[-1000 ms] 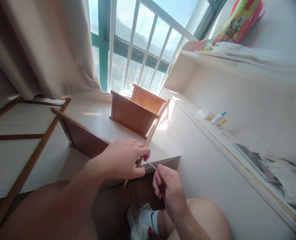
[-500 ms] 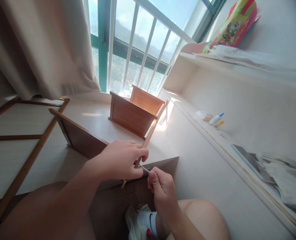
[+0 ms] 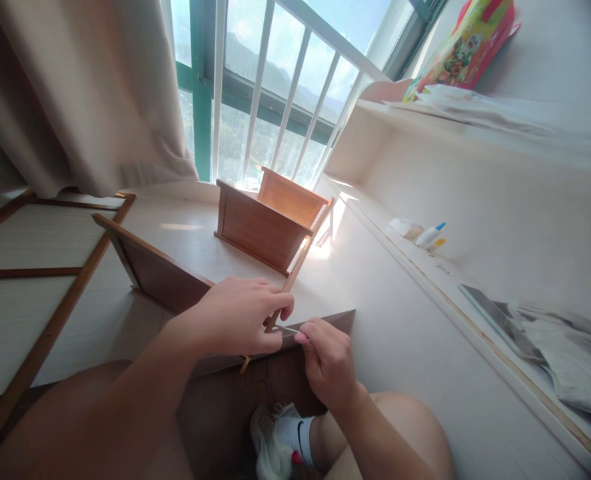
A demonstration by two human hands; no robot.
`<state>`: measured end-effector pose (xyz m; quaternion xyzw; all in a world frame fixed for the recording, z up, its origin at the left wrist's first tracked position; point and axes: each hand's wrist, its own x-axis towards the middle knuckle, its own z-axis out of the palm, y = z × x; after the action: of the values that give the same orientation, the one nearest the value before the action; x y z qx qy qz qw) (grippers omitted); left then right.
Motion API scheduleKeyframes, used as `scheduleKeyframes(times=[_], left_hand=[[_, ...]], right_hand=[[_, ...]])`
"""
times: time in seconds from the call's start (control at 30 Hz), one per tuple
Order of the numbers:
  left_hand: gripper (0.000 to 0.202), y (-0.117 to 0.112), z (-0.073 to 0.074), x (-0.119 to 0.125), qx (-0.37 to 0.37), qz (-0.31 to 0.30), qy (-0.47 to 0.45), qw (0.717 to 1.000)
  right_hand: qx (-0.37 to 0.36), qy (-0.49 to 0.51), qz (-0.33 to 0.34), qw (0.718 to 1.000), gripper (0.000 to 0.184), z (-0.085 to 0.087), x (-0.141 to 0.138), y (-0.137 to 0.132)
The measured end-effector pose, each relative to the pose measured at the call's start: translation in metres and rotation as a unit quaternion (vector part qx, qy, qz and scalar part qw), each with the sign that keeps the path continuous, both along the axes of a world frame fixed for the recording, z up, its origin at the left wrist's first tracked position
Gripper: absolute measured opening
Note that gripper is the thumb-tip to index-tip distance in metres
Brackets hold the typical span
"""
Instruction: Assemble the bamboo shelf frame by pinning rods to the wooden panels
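Note:
My left hand point(image 3: 240, 317) is closed round the near end of a wooden furniture frame point(image 3: 300, 259), thumb and fingers on either side of the rail. In my right hand point(image 3: 328, 360) is a hex key point(image 3: 290, 330), a thin metal shaft whose other end is covered by my fingers. Its tip meets the rail beside my left fingertips; the exact contact point is hidden. Brown wooden panels stand along the frame: a middle panel point(image 3: 260, 227), a far panel point(image 3: 294, 195) and a near panel point(image 3: 150, 267), partly behind my left hand.
A brown-edged wooden frame point(image 3: 70, 293) lies at left below the curtain point(image 3: 110, 93). On the right ledge are a small glue bottle point(image 3: 430, 235), a phone-like slab point(image 3: 490, 317) and grey cloth point(image 3: 570, 353). White bars point(image 3: 258, 87) cross the window. My shoe point(image 3: 270, 443) is below.
My right hand has turned and risen slightly, its knuckles now more upward. The hex key's shaft lies flatter. My left hand keeps its hold on the frame.

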<state>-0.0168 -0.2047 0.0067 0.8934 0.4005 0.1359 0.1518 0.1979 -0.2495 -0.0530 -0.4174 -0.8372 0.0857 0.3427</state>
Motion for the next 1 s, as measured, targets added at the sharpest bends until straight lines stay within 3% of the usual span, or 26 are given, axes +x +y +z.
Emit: scheduleKeyframes(times=[0.13, 0.33, 0.5, 0.67, 0.9, 1.0], left_hand=[[0.016, 0.001, 0.000, 0.000, 0.003, 0.006, 0.002, 1.000], [0.017, -0.001, 0.004, 0.000, 0.000, 0.007, 0.003, 1.000], [0.016, -0.002, 0.005, 0.000, 0.000, 0.004, 0.006, 1.000], [0.015, -0.001, 0.006, 0.000, 0.001, 0.003, 0.021, 1.000], [0.015, -0.001, 0.007, 0.001, 0.004, 0.008, 0.030, 1.000], [0.015, -0.001, 0.007, 0.001, 0.001, 0.007, 0.034, 0.999]], right_hand=[[0.032, 0.030, 0.020, 0.999, 0.019, -0.005, -0.001, 0.002], [-0.007, 0.096, 0.023, 0.995, 0.024, -0.018, -0.006, -0.001], [-0.107, 0.188, -0.012, 0.976, 0.035, -0.019, -0.015, -0.008], [-0.273, 0.316, -0.042, 0.908, 0.050, -0.016, -0.027, -0.017], [-0.476, 0.450, -0.042, 0.754, 0.052, 0.000, -0.034, -0.013], [-0.507, 0.445, -0.034, 0.738, 0.052, 0.007, -0.032, -0.011]])
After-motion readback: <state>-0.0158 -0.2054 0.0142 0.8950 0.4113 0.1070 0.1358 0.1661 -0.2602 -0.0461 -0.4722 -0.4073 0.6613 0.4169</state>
